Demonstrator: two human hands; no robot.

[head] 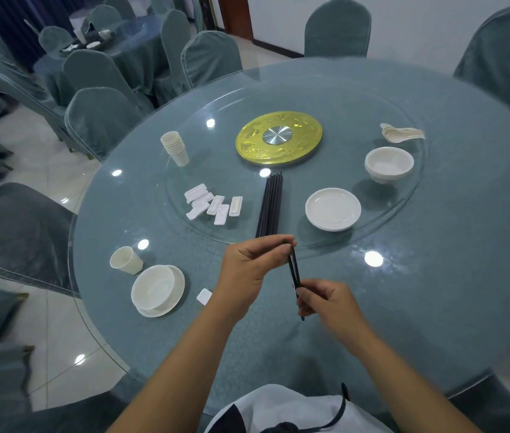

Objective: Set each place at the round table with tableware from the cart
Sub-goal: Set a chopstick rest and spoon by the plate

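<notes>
Both hands hold a pair of black chopsticks (294,271) above the near part of the round glass-topped table (435,276). My left hand (252,267) pinches their far end, my right hand (330,303) grips the near end. A bundle of black chopsticks (270,204) lies on the glass turntable just beyond. At the near left, one place has a white bowl on a plate (156,290), a cup (126,260) and a white chopstick rest (204,296).
On the turntable sit several chopstick rests (213,205), stacked cups (174,148), stacked plates (333,208), stacked bowls (388,164), spoons (402,132) and a gold centre disc (278,137). Covered chairs (100,117) ring the table; another set table stands far left.
</notes>
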